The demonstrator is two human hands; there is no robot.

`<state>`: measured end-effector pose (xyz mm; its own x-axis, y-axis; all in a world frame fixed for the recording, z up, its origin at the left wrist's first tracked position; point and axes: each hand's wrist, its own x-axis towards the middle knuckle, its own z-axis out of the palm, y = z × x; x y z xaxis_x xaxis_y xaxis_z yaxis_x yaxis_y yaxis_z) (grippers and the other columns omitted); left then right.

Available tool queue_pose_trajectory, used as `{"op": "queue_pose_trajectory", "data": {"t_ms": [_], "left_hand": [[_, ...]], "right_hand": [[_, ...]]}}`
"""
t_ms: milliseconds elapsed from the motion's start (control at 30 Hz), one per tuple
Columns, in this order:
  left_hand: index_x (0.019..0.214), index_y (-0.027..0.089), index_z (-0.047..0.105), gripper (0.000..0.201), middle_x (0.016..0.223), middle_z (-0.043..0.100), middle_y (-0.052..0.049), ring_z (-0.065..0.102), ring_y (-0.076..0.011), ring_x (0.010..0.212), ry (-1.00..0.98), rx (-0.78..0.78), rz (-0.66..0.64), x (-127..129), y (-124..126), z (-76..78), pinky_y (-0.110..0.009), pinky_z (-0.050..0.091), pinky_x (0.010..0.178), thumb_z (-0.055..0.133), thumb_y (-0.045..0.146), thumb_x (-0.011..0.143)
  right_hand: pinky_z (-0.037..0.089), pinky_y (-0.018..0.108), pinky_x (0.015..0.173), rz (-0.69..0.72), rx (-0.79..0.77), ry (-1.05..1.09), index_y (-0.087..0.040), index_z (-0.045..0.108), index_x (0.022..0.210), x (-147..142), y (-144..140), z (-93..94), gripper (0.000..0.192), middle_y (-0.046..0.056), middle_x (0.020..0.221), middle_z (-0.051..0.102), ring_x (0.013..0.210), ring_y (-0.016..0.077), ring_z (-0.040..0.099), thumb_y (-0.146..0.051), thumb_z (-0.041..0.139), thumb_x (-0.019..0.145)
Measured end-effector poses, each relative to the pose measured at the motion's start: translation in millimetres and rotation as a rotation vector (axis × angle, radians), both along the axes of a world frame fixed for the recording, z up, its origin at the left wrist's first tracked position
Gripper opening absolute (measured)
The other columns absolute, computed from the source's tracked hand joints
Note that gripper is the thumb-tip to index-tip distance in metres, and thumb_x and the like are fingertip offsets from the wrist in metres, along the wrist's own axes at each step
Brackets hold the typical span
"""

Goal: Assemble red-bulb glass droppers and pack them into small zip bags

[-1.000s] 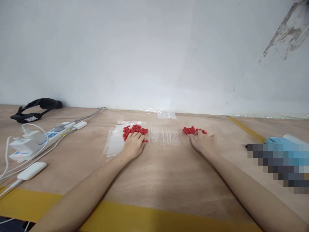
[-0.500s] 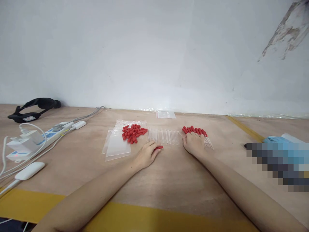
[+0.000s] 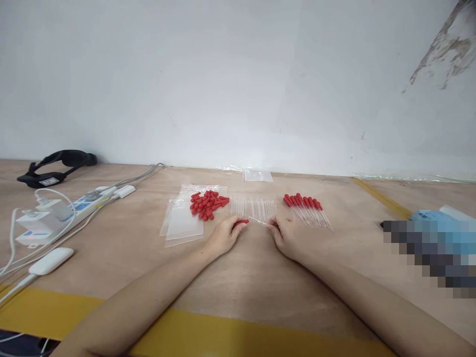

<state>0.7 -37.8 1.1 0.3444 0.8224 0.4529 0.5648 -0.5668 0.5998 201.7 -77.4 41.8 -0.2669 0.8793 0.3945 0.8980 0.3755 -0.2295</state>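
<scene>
My left hand (image 3: 226, 234) is closed, pinching a red rubber dropper bulb (image 3: 243, 221) whose end points right. Facing it, my right hand (image 3: 284, 235) grips one end of a thin clear dropper tube (image 3: 257, 221). The tube's other end lies close to the bulb; whether they touch I cannot tell. Just beyond both hands, a row of clear tubes (image 3: 253, 207) lies side by side. Left of the row sits a pile of red rubber bulbs (image 3: 206, 204). To the right lie several droppers (image 3: 307, 208), red bulbs on clear tubes, in a slanted row.
Clear plastic bags (image 3: 184, 230) lie under and beside the bulb pile, another bag (image 3: 258, 176) by the wall. On the left are a power strip (image 3: 87, 206) with plugs and cables, a white adapter (image 3: 55, 261) and a black strap (image 3: 59, 166). A blue packet (image 3: 431, 218) lies right.
My right hand has moved left from the finished-looking droppers and now holds a clear tube up to the bulb. My left hand keeps the bulb, raised slightly. The view has shifted a little.
</scene>
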Motion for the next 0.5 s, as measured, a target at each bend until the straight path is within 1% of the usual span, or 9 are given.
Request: {"op": "queue_pose_trajectory", "data": {"t_ms": [67,133,267,333,500], "left_hand": [[0.092,0.017,0.058,0.018,0.07,0.063,0.001,0.058,-0.0119,0.061,-0.034,-0.041,-0.005,0.1,0.0,0.1,-0.023,0.046,0.06,0.044,0.026,0.085],[0.092,0.017,0.057,0.018,0.07,0.062,0.001,0.059,-0.0114,0.062,-0.072,-0.069,-0.026,0.6,-0.4,0.7,-0.022,0.046,0.061,0.043,0.026,0.086],[0.089,0.016,0.056,0.016,0.069,0.06,0.001,0.058,-0.0107,0.061,-0.123,-0.093,-0.051,2.0,-1.4,1.9,-0.022,0.046,0.06,0.043,0.025,0.086],[0.087,0.015,0.056,0.016,0.067,0.06,0.001,0.057,-0.0104,0.058,-0.126,-0.097,-0.054,2.4,-1.6,1.7,-0.021,0.046,0.058,0.044,0.026,0.085],[0.087,0.015,0.058,0.017,0.064,0.059,0.001,0.053,-0.0094,0.053,-0.085,-0.094,-0.112,1.4,-2.5,0.0,-0.02,0.043,0.053,0.046,0.027,0.084]], "right_hand": [[0.031,0.026,0.06,-0.003,-0.005,-0.025,-0.02,0.057,0.077,-0.3,-0.5,0.6,0.019,0.002,0.066,0.061,0.059,0.0147,0.053,-0.027,0.04,0.084],[0.032,0.027,0.061,0.015,-0.005,-0.017,-0.02,0.057,0.079,0.8,2.2,-4.1,0.02,0.002,0.067,0.062,0.061,0.0148,0.053,-0.028,0.04,0.084],[0.032,0.028,0.069,0.131,0.028,0.068,-0.021,0.059,0.088,2.2,8.5,-18.6,0.023,0.002,0.078,0.065,0.068,0.0135,0.055,-0.027,0.037,0.086],[0.031,0.028,0.072,0.166,0.038,0.103,-0.021,0.06,0.087,2.2,9.5,-22.2,0.023,0.001,0.081,0.065,0.068,0.0124,0.055,-0.029,0.038,0.087],[0.03,0.028,0.068,0.134,0.006,0.076,-0.023,0.063,0.074,4.8,7.5,-18.0,0.026,-0.001,0.063,0.063,0.062,0.0122,0.052,-0.036,0.043,0.085]]}}
